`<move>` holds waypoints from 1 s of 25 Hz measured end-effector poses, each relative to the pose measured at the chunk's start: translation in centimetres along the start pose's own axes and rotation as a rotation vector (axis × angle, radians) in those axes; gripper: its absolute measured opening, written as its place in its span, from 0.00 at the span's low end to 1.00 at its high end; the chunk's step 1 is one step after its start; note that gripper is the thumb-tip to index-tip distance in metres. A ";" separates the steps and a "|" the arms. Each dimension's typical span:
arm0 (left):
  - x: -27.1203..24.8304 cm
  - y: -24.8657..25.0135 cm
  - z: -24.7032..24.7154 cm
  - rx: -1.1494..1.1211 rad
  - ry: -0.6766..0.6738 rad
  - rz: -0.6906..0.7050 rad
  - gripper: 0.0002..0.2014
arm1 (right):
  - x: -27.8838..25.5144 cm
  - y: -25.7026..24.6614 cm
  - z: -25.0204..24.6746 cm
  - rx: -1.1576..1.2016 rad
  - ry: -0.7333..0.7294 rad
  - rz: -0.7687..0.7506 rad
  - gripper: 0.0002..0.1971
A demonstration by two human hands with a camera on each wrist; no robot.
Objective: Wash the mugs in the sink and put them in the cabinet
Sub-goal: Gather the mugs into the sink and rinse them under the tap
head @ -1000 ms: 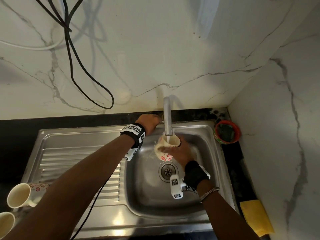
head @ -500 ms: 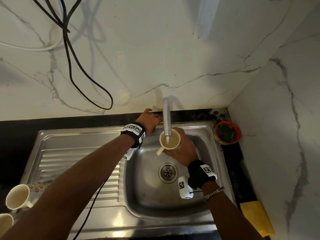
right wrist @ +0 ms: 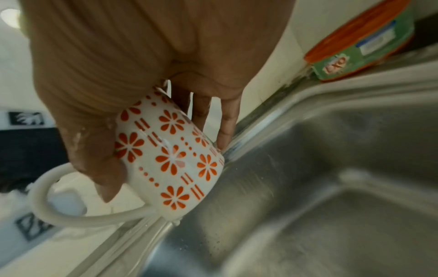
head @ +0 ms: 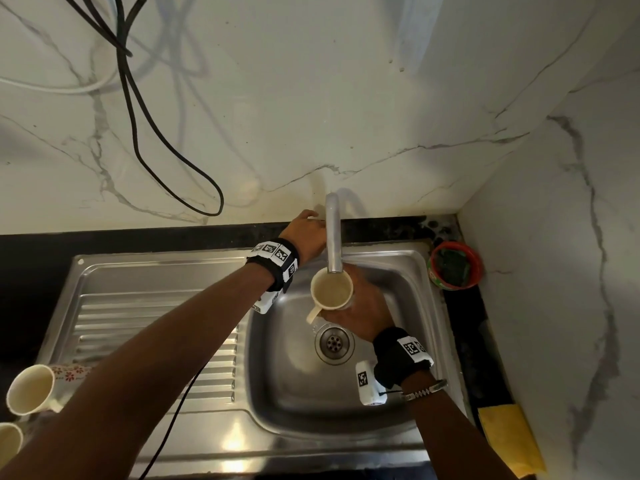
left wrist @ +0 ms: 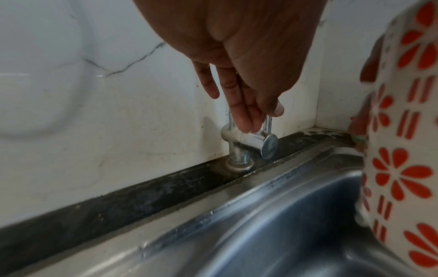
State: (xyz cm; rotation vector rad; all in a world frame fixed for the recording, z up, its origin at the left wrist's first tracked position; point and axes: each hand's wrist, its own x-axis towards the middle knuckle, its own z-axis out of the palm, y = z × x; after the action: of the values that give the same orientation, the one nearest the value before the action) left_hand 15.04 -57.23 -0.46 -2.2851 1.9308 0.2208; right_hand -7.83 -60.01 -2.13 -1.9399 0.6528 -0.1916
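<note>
Nearest, lower left of the head view: two cream ceramic mugs, one lying on its side with red floral print (head: 33, 389), one upright at the frame edge (head: 9, 441), both off the steel drainboard (head: 156, 327). Washed or still waiting, cannot tell.

Mid: stainless steel sink basin (head: 311, 393) with drain strainer (head: 334, 342). Right hand (head: 360, 311) holds a white mug with orange flower pattern (head: 331, 289) upright over the basin, directly under the chrome tap spout (head: 333, 237). The thumb and fingers (right wrist: 227, 121) are wrapped round the mug body and the handle (right wrist: 57, 202) is free. Mug is full of cloudy water; suds show on the thumb and drips hang off the mug base.

Far: left hand (head: 306, 232) is at the tap's chrome lever valve (left wrist: 258, 142) by the marble-look wall (head: 311, 98). Fingers (left wrist: 241, 112) are straight and loose, with tips on or just over the lever; no clamp. No stream visible from the spout.

Judgement: mid-rinse on this mug, tap likely just closed. Left: dump the water, maybe rinse again, deal with the other two, then stow all three. Cabinet not in view, so nothing is shelved as far as shown.

Right of the sink: red-rimmed tub with a green scrub pad (head: 454, 265); yellow cloth (head: 509, 441).
</note>
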 end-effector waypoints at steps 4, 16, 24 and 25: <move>-3.2 -0.6 1.9 -0.131 0.140 0.000 0.14 | -0.7 1.4 -0.1 0.523 -0.052 0.518 0.30; -13.9 -0.8 8.5 -0.228 0.153 -0.155 0.16 | -1.9 5.2 0.3 0.143 -0.140 0.864 0.49; -19.4 2.5 11.0 -0.304 0.165 -0.273 0.19 | -2.9 10.6 0.8 -0.754 -0.383 0.735 0.52; -19.7 2.3 11.0 -0.314 0.156 -0.282 0.19 | -3.1 10.8 0.6 -0.786 -0.387 0.710 0.47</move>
State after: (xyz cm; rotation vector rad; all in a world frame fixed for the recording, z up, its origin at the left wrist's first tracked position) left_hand 9.27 -36.40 -7.32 -2.8232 1.7121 0.3423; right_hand -14.03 -61.37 -11.45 -2.2173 1.2117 0.9883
